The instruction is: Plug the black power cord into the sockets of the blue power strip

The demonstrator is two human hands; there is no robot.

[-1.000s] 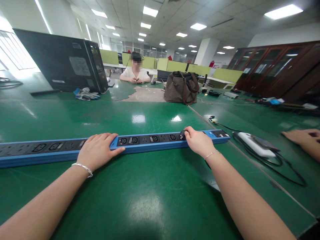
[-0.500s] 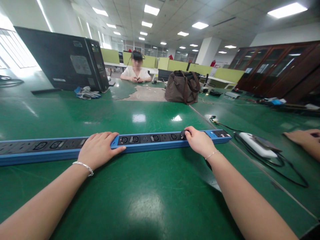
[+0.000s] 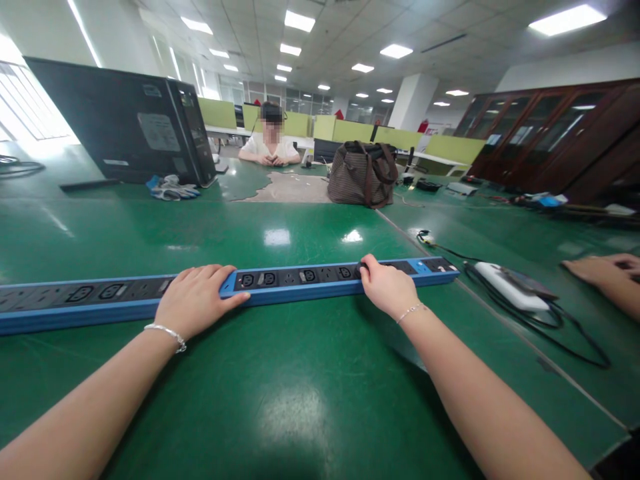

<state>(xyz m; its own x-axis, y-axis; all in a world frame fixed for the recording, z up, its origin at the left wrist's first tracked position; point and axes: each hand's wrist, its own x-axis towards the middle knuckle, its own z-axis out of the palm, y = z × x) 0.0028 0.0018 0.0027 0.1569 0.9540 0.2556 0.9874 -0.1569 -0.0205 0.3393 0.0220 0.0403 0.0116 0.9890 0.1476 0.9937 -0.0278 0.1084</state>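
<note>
A long blue power strip (image 3: pixel 287 291) with black sockets lies across the green table, running out of view on the left. My left hand (image 3: pixel 193 300) grips it near the middle, thumb along the front edge and fingers over the top. Toward the strip's right part, my right hand (image 3: pixel 387 287) pinches a black plug (image 3: pixel 359 269) at a socket. Fingers cover most of the plug, so how deep it sits in the socket cannot be told.
To the right lie a white power bank-like box (image 3: pixel 507 287) and a black cable (image 3: pixel 585 343), with another person's hand (image 3: pixel 595 270) beyond. Farther back are a computer tower (image 3: pixel 125 127), gloves (image 3: pixel 173 188), a brown bag (image 3: pixel 357 177) and a seated person (image 3: pixel 270 143).
My right hand has shifted slightly left and its wrist has turned a little, still pinching the plug. My left hand stays on the strip. The view has moved slightly.
</note>
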